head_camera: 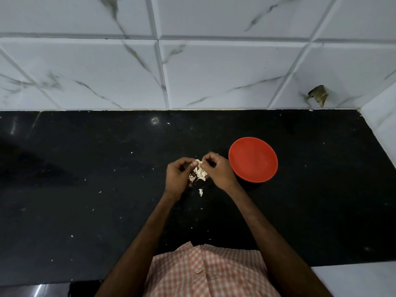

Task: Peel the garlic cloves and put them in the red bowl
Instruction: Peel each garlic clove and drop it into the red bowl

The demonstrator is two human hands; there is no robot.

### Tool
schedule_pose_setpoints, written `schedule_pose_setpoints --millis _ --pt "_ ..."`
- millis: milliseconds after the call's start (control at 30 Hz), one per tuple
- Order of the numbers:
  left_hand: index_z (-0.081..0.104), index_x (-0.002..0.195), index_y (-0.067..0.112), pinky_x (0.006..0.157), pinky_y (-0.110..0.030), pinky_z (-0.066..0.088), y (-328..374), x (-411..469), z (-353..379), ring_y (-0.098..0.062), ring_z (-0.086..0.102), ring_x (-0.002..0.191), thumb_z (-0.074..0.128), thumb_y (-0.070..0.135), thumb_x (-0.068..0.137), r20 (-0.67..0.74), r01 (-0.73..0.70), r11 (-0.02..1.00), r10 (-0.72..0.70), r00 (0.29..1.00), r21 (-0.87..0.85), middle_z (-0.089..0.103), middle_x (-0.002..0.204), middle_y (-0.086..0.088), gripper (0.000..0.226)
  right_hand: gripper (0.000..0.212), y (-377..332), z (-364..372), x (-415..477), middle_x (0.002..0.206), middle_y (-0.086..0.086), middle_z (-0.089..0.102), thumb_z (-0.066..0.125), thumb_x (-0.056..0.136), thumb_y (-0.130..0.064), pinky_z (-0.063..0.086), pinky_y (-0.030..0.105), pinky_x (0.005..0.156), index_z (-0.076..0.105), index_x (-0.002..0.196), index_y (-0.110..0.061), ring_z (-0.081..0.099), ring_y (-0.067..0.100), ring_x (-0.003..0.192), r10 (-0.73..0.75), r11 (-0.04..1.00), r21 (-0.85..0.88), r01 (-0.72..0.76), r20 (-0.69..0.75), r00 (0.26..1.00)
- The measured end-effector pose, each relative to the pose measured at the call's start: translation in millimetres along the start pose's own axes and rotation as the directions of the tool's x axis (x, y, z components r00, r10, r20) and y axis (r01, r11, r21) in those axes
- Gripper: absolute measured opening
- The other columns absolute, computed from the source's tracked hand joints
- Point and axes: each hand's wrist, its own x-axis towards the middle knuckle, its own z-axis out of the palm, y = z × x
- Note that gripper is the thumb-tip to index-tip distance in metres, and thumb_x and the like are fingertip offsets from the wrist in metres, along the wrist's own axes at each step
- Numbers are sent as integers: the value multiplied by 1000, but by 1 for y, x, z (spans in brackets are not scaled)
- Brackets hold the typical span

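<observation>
Frame centre: left hand (179, 174) and right hand (218, 170) face each other, each grip curled tight, pinching a piece at the top of the garlic cloves (199, 173) heaped on the counter (85, 189). The red bowl (252, 159) sits just right of the right hand, apparently empty. Short rightward carry; bare counter around, wall (214, 71) well behind.

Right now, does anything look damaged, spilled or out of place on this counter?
Yes. The wall tile at far right, just above the counter, has a broken, chipped hole. Scraps of garlic skin lie scattered on the counter around the garlic being peeled, and one scrap lies on the checked shirt.
</observation>
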Motion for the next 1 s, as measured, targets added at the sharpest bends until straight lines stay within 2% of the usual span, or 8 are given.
schedule_pose_setpoints --millis 167,433,633,733,800,867,933,1000 --pt "72 96 11 40 -22 44 7 -3 2 -9 62 60 63 13 99 -27 96 972 -104 994 -215 70 74 -1 9 13 -6 1 0 73 -3 62 62 94 -9 58 45 68 65 84 -17 58 10 68 34 997 66 -35 7 999" --pt "70 100 11 42 -21 44 6 -1 -1 -9 62 62 65 22 93 19 141 931 -143 990 -336 76 90 -3 14 21 -1 -10 -3 67 -3 60 56 100 -14 53 37 56 61 80 -19 56 12 58 -15 997 -83 8 -87 996" --pt "69 98 11 40 -20 41 10 -1 1 -9 59 60 66 7 94 14 115 950 -116 993 -289 74 90 -3 7 13 7 -22 2 81 -5 64 72 93 -20 52 24 60 60 92 -15 61 7 69 -101 905 -425 14 -182 978" --pt "70 97 14 41 -20 41 12 -1 2 -11 59 62 65 3 94 2 94 961 -97 995 -260 73 91 -3 12 9 9 -21 5 98 0 67 65 97 -12 54 26 73 66 106 -10 63 9 84 -178 849 -522 83 -135 975" --pt "71 97 15 41 -21 41 13 -1 2 -11 58 64 67 4 93 -9 82 966 -86 996 -245 72 92 -6 12 16 10 -20 6 91 2 67 60 101 -22 50 29 67 70 99 -9 60 11 76 -169 801 -596 56 -135 976" --pt "72 97 15 41 -20 41 13 -1 1 -10 57 62 69 6 92 -34 68 971 -78 996 -229 71 89 -6 11 22 8 -19 5 79 1 61 61 101 -26 41 28 59 66 88 -9 54 11 65 -151 791 -612 19 -166 974" --pt "73 96 16 41 -20 42 12 0 1 -9 57 58 73 12 89 -49 53 972 -66 997 -227 71 84 -4 8 11 7 -20 5 84 -1 59 67 97 -19 41 25 60 60 92 -13 56 12 70 -159 813 -581 22 -186 970" --pt "75 95 17 42 -21 44 12 0 0 -10 57 58 77 22 82 -53 38 975 -51 997 -219 71 79 -3 14 22 7 -21 4 90 -2 58 73 90 -11 43 23 62 53 98 -15 57 11 75 -171 839 -543 44 -186 968"
